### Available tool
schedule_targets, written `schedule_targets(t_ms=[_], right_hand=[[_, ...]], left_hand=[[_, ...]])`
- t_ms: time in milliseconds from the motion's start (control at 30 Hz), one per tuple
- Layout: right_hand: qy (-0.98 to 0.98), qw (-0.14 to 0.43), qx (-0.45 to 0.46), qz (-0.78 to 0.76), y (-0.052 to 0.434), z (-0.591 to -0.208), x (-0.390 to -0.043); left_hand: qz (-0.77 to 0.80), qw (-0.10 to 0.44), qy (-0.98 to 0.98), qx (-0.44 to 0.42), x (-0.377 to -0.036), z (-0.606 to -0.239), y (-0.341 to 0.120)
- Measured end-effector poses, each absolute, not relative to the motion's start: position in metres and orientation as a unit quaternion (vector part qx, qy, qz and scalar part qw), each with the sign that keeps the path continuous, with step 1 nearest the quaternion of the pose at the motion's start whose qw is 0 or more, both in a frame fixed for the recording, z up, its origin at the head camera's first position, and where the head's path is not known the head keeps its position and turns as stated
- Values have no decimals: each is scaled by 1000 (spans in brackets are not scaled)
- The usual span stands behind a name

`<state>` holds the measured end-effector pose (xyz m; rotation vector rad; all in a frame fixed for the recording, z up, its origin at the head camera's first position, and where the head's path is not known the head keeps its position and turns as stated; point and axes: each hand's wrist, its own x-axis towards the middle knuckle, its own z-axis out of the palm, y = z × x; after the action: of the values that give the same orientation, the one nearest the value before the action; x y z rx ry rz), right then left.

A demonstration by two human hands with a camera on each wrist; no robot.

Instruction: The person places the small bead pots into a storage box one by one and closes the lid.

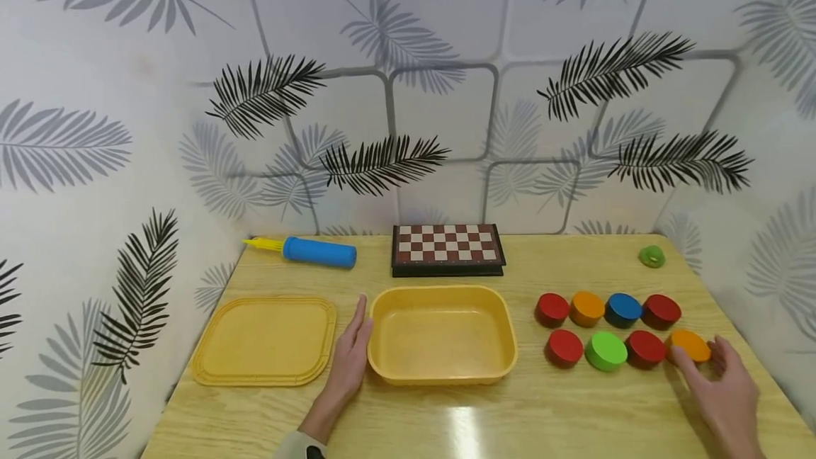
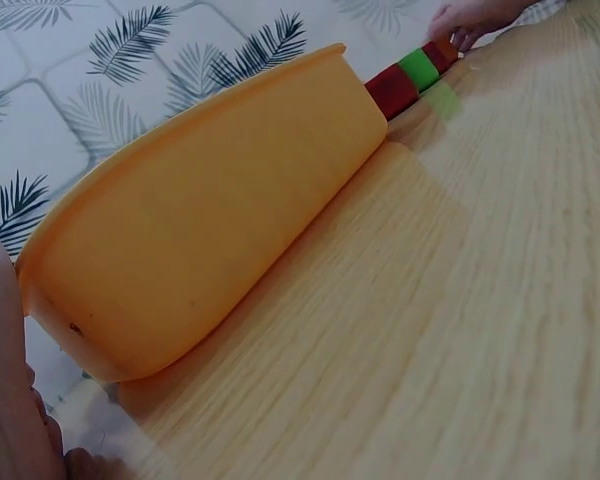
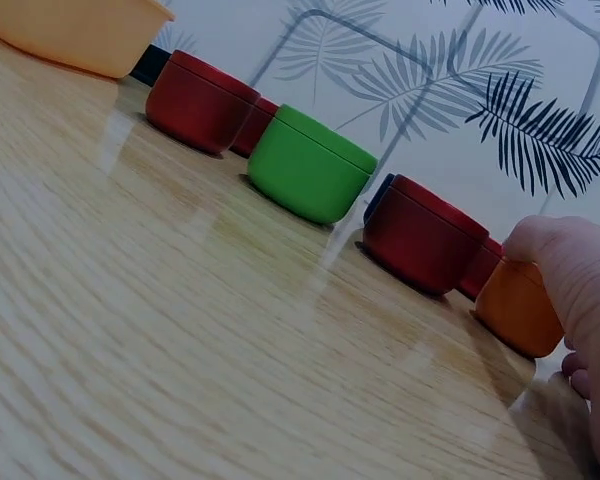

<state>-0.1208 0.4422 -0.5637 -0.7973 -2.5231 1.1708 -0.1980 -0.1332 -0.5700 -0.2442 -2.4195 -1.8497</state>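
Note:
Several round coloured tins stand in two rows at the right of the wooden table. My right hand (image 1: 714, 367) is at the front row's right end, fingertips touching the orange tin (image 1: 690, 344) (image 3: 517, 308). Left of it stand a red tin (image 1: 645, 347) (image 3: 423, 235), a green tin (image 1: 605, 350) (image 3: 310, 165) and another red tin (image 1: 564, 346) (image 3: 200, 103). My left hand (image 1: 352, 349) lies flat with straight fingers against the left wall of the empty yellow tub (image 1: 382, 367) (image 2: 210, 200).
A flat yellow lid (image 1: 265, 340) lies left of the tub. At the back are a blue and yellow pump (image 1: 312, 251), a folded chessboard (image 1: 447, 248) and a small green object (image 1: 652, 256). Patterned walls close in the table on three sides.

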Motion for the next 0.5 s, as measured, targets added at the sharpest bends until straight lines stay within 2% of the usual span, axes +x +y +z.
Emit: schedule_targets(t_ms=[500], right_hand=[[-859,144,-332,362,432,-572,-125]], left_hand=[[-658,37,-748,-72,-199,-573,-123]])
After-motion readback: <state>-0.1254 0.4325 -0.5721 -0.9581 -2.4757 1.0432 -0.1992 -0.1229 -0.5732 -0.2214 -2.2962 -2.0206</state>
